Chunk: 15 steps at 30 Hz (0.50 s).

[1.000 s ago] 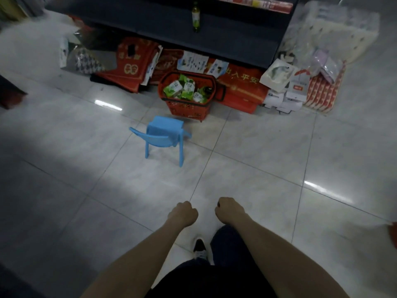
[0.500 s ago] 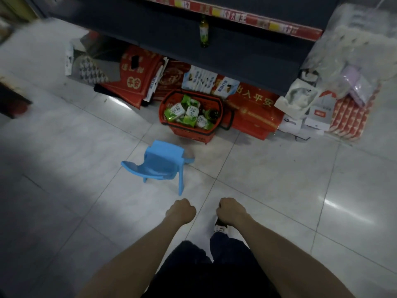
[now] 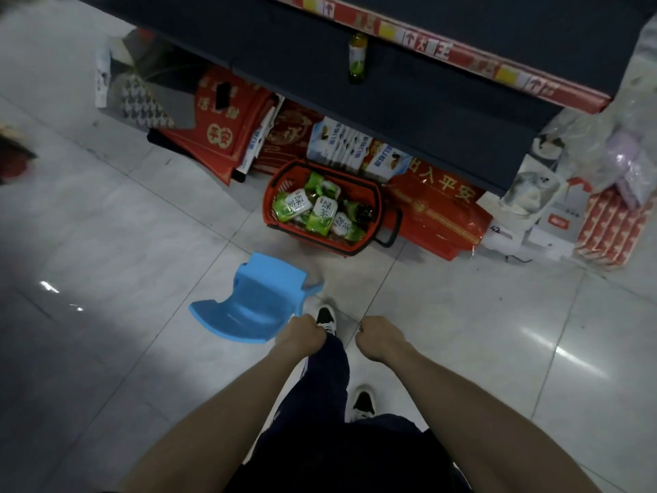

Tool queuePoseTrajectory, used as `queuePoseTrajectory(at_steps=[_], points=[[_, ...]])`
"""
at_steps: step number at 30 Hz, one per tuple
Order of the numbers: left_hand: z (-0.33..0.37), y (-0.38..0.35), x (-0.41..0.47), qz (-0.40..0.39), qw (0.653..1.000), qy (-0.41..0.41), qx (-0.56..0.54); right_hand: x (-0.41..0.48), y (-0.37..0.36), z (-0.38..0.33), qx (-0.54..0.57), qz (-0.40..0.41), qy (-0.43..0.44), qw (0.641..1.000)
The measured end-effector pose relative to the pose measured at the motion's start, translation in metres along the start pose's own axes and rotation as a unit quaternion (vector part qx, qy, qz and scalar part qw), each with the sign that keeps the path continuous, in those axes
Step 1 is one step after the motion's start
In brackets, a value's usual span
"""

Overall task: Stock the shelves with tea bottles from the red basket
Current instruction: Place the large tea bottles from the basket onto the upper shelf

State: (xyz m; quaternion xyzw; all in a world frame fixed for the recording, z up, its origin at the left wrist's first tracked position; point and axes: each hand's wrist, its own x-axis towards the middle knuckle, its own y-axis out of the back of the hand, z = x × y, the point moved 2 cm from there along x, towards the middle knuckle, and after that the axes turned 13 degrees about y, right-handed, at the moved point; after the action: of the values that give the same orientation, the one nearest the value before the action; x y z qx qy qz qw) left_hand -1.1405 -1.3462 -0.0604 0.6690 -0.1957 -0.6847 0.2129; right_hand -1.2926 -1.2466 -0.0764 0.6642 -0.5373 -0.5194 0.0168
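Note:
A red basket (image 3: 275, 186) stands on the tiled floor at the foot of the dark shelving (image 3: 426, 112). Several green-labelled tea bottles (image 3: 321, 211) lie in it. One tea bottle (image 3: 356, 59) stands upright alone on a low shelf. My left hand (image 3: 301, 334) is a closed fist held low in front of me, well short of the basket. My right hand (image 3: 378, 336) is also a closed fist beside it. Neither holds anything.
A small blue plastic chair (image 3: 261, 302) stands between me and the basket, close to my front foot. Red printed bags (image 3: 439, 211), boxed goods (image 3: 350, 145) and wrapped packs (image 3: 611, 225) lie along the shelf base. A red price strip (image 3: 458, 51) edges the upper shelf.
I have walked towards the shelving: basket, chair and shelf now sit closer and lower in view. Both fists stay closed and held the same way.

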Motion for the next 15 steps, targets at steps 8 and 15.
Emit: queuePoseTrajectory(at_steps=[8, 15], points=[[0.040, 0.083, 0.061, -0.046, 0.999, -0.013, -0.024, 0.075, 0.069, -0.031, -0.005, -0.005, -0.014, 1.000], [0.077, 0.131, 0.107, -0.054, 0.998, -0.014, 0.022, 0.132, 0.127, -0.047, 0.004, -0.006, -0.018, 1.000]])
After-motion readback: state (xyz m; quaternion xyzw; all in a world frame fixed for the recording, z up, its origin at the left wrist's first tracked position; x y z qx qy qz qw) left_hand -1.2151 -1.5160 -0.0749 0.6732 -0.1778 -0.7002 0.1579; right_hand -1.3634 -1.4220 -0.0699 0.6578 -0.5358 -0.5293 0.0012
